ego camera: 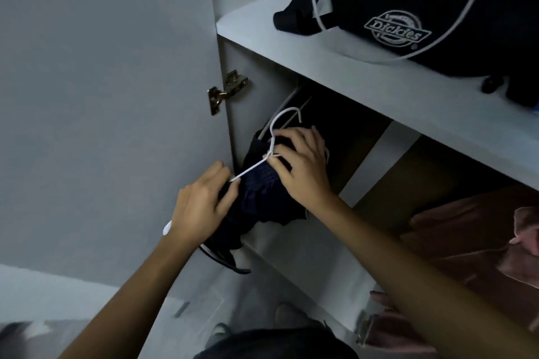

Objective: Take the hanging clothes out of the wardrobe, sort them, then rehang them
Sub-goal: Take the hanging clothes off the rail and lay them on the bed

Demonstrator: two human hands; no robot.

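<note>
Landmark: wardrobe shelf (379, 90), white, running across upper right.

- White wire hanger (272, 151) below the shelf's left end, inside the wardrobe opening, hook uppermost at the rail (287, 102), which sits just under the shelf. Whether the hook rests on the rail cannot be told.
- Dark navy garment (259, 198) draped on the hanger, bunched, hanging down below it; well under the shelf.
- Right hand (300, 166): fingers curled over the hanger's neck and the top of the garment, gripping there. Garment lies beneath and left of this hand.
- Left hand (202, 204): lower and left, fingertips pinching the hanger's left arm end, palm against the garment's side. Garment between the two hands.
- On top of the shelf: dark Dickies bag (423, 9) with white cord.
- Below the shelf's right end: pink cloth (478, 242).
- Door hinge (227, 90) left of the shelf's edge.
</note>
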